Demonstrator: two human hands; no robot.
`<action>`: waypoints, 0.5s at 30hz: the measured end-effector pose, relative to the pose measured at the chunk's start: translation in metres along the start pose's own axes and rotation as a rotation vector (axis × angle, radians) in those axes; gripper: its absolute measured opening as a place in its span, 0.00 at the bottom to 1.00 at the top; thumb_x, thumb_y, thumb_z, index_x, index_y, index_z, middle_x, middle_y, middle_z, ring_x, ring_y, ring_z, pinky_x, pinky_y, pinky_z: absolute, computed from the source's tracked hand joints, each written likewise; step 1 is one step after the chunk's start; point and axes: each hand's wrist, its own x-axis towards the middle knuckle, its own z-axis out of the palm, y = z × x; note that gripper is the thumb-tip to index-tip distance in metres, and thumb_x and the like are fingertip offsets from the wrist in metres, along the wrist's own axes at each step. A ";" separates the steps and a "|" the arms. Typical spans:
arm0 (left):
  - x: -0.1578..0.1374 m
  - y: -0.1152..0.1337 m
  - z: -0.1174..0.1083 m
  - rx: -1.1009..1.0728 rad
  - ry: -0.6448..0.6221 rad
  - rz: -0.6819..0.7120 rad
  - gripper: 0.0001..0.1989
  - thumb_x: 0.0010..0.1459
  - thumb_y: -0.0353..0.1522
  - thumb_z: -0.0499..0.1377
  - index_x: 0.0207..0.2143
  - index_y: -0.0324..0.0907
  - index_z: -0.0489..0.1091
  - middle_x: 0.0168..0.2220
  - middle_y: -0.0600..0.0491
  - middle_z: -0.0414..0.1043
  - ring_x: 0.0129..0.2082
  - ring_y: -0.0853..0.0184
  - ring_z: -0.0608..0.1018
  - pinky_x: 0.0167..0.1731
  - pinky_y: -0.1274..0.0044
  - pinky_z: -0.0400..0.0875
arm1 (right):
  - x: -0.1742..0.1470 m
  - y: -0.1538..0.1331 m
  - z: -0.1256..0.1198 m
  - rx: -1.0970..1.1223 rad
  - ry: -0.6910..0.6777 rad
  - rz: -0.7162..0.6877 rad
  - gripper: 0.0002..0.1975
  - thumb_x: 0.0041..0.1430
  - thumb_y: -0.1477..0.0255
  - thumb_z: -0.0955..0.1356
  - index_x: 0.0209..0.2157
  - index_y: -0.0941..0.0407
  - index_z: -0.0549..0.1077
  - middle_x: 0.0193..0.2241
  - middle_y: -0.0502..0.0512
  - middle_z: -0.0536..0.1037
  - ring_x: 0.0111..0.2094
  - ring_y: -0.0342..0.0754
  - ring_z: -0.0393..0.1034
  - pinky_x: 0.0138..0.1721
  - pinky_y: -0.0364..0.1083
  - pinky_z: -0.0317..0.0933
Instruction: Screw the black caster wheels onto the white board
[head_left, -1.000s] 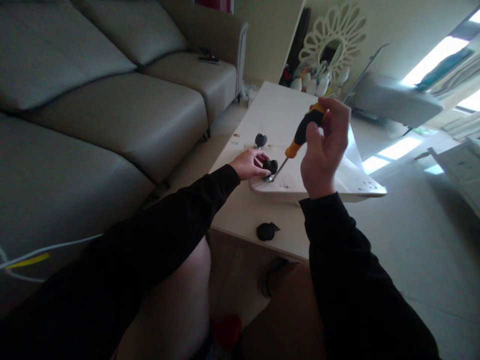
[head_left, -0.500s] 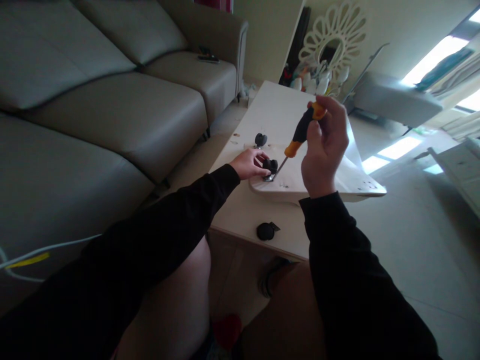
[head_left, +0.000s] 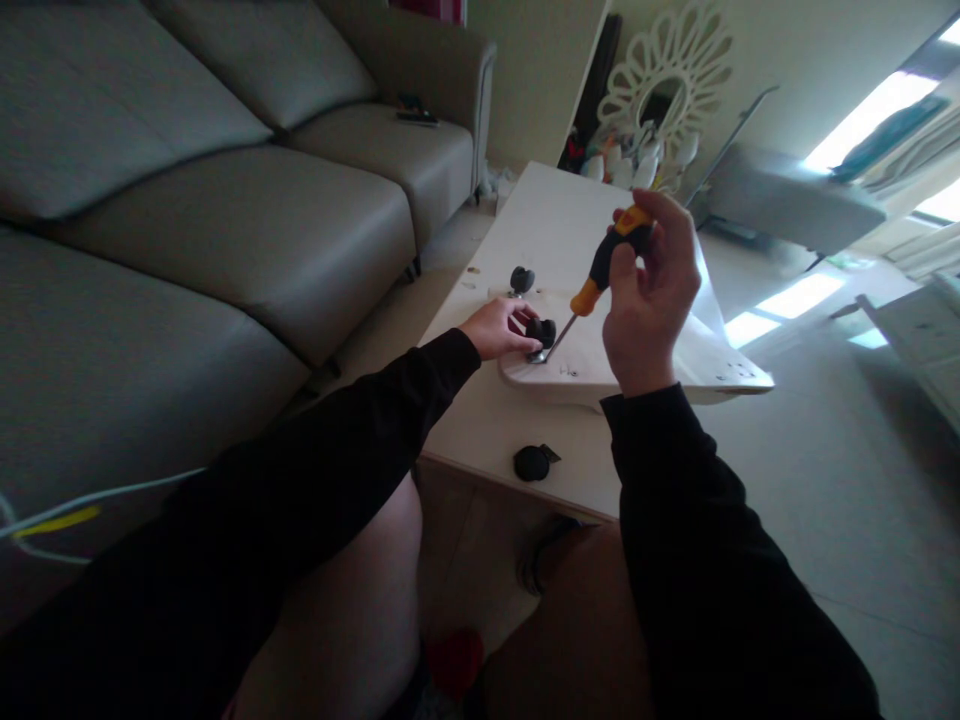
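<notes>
My right hand is closed round the handle of a yellow and black screwdriver. The screwdriver slants down to the left, its tip at the metal plate of a black caster wheel. Fingers of my left hand grip that caster from its left side. It stands upright near the rounded corner of a white board. Another caster is mounted farther back. A loose black caster lies on the table in front of the board. Several small bits, perhaps screws, lie near the screwdriver's tip.
The board rests on a long pale table and overhangs its right side. A grey sofa runs along the left. Clutter and a white petal-framed mirror stand behind. A white cable crosses at lower left. My knees are below the table edge.
My right hand has turned slightly around the screwdriver handle and its fingers have shifted. The left hand and the caster stay where they were.
</notes>
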 end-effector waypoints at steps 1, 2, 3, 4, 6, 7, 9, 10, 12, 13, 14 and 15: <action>0.000 0.000 0.000 -0.002 -0.001 0.006 0.22 0.48 0.25 0.74 0.46 0.34 0.75 0.42 0.46 0.78 0.37 0.67 0.78 0.44 0.69 0.77 | 0.001 0.000 -0.001 -0.039 0.004 0.010 0.19 0.66 0.61 0.68 0.57 0.45 0.70 0.51 0.53 0.78 0.49 0.50 0.77 0.40 0.50 0.75; 0.000 -0.001 0.000 -0.002 -0.003 0.012 0.21 0.48 0.25 0.74 0.46 0.34 0.75 0.42 0.46 0.78 0.37 0.66 0.78 0.44 0.69 0.77 | 0.001 0.000 -0.002 -0.076 0.015 0.020 0.19 0.64 0.60 0.70 0.56 0.45 0.71 0.49 0.52 0.78 0.47 0.50 0.77 0.40 0.49 0.75; -0.001 -0.001 0.000 0.002 -0.005 0.017 0.21 0.48 0.26 0.74 0.46 0.34 0.76 0.42 0.46 0.79 0.37 0.66 0.78 0.44 0.69 0.77 | 0.002 -0.001 -0.002 -0.107 0.037 0.027 0.19 0.62 0.61 0.72 0.54 0.45 0.72 0.47 0.52 0.78 0.45 0.49 0.77 0.39 0.49 0.74; -0.001 -0.002 -0.001 0.006 -0.007 0.021 0.21 0.48 0.26 0.74 0.46 0.34 0.76 0.42 0.46 0.79 0.37 0.66 0.78 0.44 0.69 0.77 | 0.002 -0.001 -0.003 -0.128 0.064 0.031 0.19 0.60 0.62 0.74 0.52 0.45 0.73 0.45 0.51 0.77 0.43 0.48 0.76 0.38 0.48 0.74; -0.001 -0.002 -0.001 0.010 -0.010 0.027 0.21 0.49 0.26 0.74 0.46 0.34 0.76 0.41 0.46 0.79 0.37 0.66 0.78 0.44 0.69 0.77 | 0.002 -0.001 -0.004 -0.141 0.114 0.030 0.19 0.56 0.65 0.76 0.49 0.46 0.74 0.43 0.51 0.77 0.40 0.46 0.75 0.36 0.47 0.73; -0.001 -0.001 -0.001 0.010 -0.010 0.027 0.21 0.49 0.26 0.74 0.46 0.34 0.76 0.41 0.46 0.79 0.37 0.66 0.78 0.44 0.69 0.76 | 0.002 0.000 -0.004 -0.126 0.119 0.023 0.18 0.57 0.66 0.75 0.49 0.46 0.75 0.43 0.51 0.77 0.40 0.46 0.75 0.36 0.47 0.73; -0.001 0.000 -0.001 0.011 -0.007 0.017 0.22 0.49 0.25 0.73 0.47 0.33 0.76 0.41 0.46 0.78 0.37 0.66 0.77 0.44 0.69 0.76 | 0.002 0.002 -0.002 -0.056 0.093 -0.003 0.17 0.62 0.65 0.71 0.53 0.45 0.74 0.45 0.52 0.77 0.42 0.48 0.76 0.36 0.48 0.73; -0.001 0.001 0.000 0.011 -0.006 0.007 0.22 0.49 0.24 0.73 0.47 0.33 0.76 0.41 0.46 0.78 0.36 0.67 0.77 0.44 0.69 0.76 | 0.001 0.004 -0.001 -0.015 0.069 -0.018 0.17 0.65 0.64 0.68 0.55 0.44 0.73 0.47 0.53 0.77 0.44 0.49 0.77 0.37 0.48 0.74; -0.001 0.002 0.000 0.006 -0.005 -0.016 0.22 0.49 0.23 0.73 0.48 0.32 0.75 0.42 0.46 0.77 0.36 0.67 0.77 0.44 0.69 0.76 | 0.001 0.006 0.000 0.033 0.010 -0.026 0.19 0.68 0.63 0.65 0.59 0.43 0.70 0.50 0.53 0.77 0.49 0.50 0.77 0.40 0.49 0.75; -0.001 0.002 0.000 -0.001 -0.007 -0.023 0.23 0.50 0.23 0.73 0.49 0.32 0.75 0.43 0.45 0.77 0.36 0.68 0.77 0.44 0.69 0.75 | 0.001 0.006 0.000 0.033 -0.011 -0.018 0.20 0.68 0.62 0.65 0.60 0.42 0.70 0.51 0.53 0.77 0.49 0.50 0.77 0.40 0.49 0.75; -0.001 0.002 0.000 -0.009 -0.008 -0.027 0.23 0.50 0.23 0.73 0.49 0.32 0.75 0.43 0.45 0.77 0.35 0.68 0.77 0.43 0.69 0.76 | 0.002 0.006 0.000 0.019 -0.023 -0.005 0.20 0.67 0.61 0.67 0.59 0.42 0.70 0.50 0.53 0.77 0.49 0.50 0.77 0.40 0.49 0.75; -0.002 0.001 0.000 -0.015 -0.010 -0.025 0.23 0.50 0.23 0.73 0.49 0.32 0.75 0.42 0.46 0.77 0.35 0.68 0.77 0.43 0.69 0.76 | 0.002 0.005 0.000 -0.002 -0.025 0.009 0.20 0.65 0.61 0.69 0.58 0.42 0.71 0.49 0.53 0.77 0.48 0.50 0.77 0.39 0.49 0.75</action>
